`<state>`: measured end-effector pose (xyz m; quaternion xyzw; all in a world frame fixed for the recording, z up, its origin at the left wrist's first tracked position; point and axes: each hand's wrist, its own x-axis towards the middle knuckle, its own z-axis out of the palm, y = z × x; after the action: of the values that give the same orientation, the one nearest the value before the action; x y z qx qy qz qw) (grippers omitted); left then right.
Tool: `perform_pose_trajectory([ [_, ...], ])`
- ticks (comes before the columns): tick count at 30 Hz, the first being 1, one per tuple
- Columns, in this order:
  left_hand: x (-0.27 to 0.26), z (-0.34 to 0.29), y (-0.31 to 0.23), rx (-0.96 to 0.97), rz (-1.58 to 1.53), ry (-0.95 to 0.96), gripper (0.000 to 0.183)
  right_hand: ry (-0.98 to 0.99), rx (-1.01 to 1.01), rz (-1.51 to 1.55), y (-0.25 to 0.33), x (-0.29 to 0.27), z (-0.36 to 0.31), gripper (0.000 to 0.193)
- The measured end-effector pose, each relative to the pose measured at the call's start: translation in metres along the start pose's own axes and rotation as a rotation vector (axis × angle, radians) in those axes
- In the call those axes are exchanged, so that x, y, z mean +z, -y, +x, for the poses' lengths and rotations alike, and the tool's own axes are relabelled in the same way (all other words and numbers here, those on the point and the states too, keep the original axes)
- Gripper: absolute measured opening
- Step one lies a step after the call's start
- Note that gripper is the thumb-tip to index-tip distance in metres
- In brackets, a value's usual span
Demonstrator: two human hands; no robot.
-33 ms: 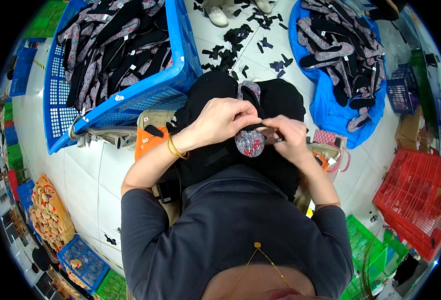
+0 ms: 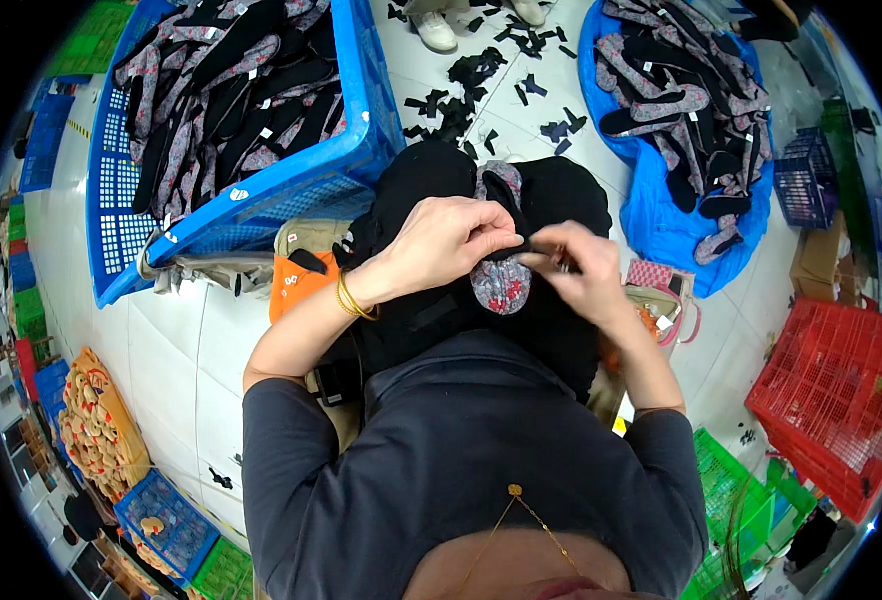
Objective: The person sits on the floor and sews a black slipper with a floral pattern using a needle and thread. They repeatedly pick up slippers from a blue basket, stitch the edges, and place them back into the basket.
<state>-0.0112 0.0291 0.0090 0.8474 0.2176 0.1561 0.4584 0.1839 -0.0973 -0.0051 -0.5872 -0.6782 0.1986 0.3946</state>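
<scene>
The head view looked down on a blue crate [image 2: 356,150] of dark shoe pieces at the left. At centre, over the person's lap, the left hand [image 2: 441,240] pinched a black strip against a floral shoe upper [image 2: 501,285]. The right hand [image 2: 586,265], fingers pressed together, pinched the same strip. Farther right lay a blue sack [image 2: 661,225] and a red crate [image 2: 831,400].

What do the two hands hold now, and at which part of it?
Both hands hold one floral shoe upper. The left hand and right hand pinch its black edge strip at the top, and the patterned part hangs below them.
</scene>
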Motion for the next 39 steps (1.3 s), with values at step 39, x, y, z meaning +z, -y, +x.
perform_pose_trajectory([
  [39, -0.251, -0.032, 0.089, -0.229, -0.046, -0.287, 0.028, 0.129, 0.616, 0.398, -0.063, -0.052, 0.126, 0.019],
])
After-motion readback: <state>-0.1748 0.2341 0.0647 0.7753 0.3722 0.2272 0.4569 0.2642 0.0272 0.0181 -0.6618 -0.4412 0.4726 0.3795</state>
